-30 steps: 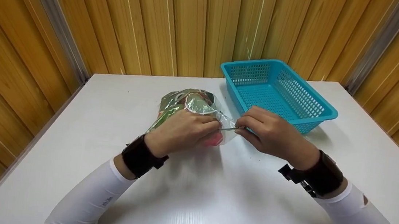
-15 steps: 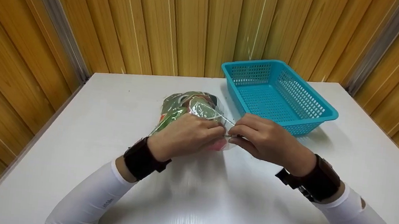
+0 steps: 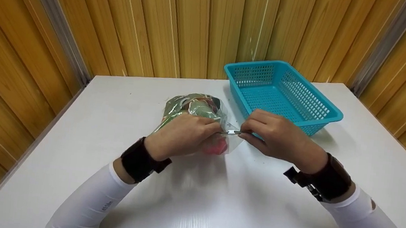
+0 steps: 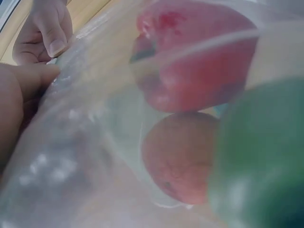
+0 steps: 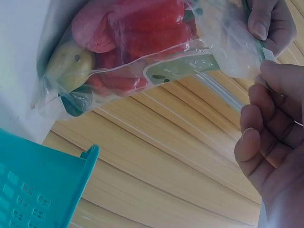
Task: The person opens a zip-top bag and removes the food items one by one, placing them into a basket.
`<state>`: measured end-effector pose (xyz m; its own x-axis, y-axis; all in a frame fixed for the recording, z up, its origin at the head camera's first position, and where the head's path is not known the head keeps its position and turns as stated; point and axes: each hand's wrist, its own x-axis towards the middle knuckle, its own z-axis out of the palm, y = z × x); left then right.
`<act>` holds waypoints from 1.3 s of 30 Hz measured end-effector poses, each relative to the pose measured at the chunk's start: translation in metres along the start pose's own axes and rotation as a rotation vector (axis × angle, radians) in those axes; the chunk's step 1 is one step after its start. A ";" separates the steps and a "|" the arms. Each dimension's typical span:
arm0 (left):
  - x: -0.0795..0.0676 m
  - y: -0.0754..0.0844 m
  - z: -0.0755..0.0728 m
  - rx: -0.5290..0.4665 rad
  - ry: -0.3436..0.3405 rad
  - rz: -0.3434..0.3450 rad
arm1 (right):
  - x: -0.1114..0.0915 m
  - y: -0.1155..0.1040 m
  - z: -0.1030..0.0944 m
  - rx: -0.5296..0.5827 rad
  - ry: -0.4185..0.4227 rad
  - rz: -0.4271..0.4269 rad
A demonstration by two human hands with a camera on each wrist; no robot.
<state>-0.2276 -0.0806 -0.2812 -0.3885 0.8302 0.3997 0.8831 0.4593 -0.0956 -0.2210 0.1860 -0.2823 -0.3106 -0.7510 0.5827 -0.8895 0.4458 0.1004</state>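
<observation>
A clear zip bag (image 3: 203,108) with green printing stands on the white table, its zip edge stretched between both hands. My left hand (image 3: 184,134) pinches that edge, and my right hand (image 3: 275,136) pinches the edge's right end. Between the fingertips sits a small white slider (image 3: 231,132) on the zip. Through the film in the left wrist view show a red bell pepper (image 4: 204,57), a round reddish item (image 4: 178,156) and a blurred green one (image 4: 266,156). A round yellowish item (image 5: 71,65) lies at the bag's far end in the right wrist view.
A turquoise plastic basket (image 3: 240,89) with perforated sides stands at the back right, just behind the right hand. Wood-patterned panels (image 3: 192,27) rise behind the white table (image 3: 125,110). Dark bands with cameras circle both wrists.
Half a second ago the hands came close together and slightly nearer the body. Now they have drawn apart along the zip edge, and the white slider shows between them.
</observation>
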 end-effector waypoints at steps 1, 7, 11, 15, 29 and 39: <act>0.000 0.001 0.000 -0.003 -0.007 -0.008 | 0.000 -0.001 0.001 -0.002 0.005 -0.010; 0.002 0.009 0.003 0.005 0.066 0.041 | 0.003 -0.009 0.006 -0.003 0.014 -0.074; 0.002 0.013 0.007 0.020 0.142 0.108 | 0.004 -0.013 0.007 0.007 0.020 -0.098; 0.002 0.012 0.008 0.020 0.176 0.130 | 0.004 -0.013 0.007 0.007 0.044 -0.096; 0.001 0.006 0.003 0.107 0.120 0.082 | -0.001 0.009 0.005 0.036 0.125 -0.054; -0.001 0.006 0.002 0.145 0.121 -0.014 | -0.008 0.035 0.003 0.004 0.127 0.063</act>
<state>-0.2230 -0.0781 -0.2842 -0.3582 0.7838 0.5074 0.8274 0.5182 -0.2164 -0.2501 0.2061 -0.2855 -0.3211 -0.6540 0.6850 -0.8712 0.4876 0.0572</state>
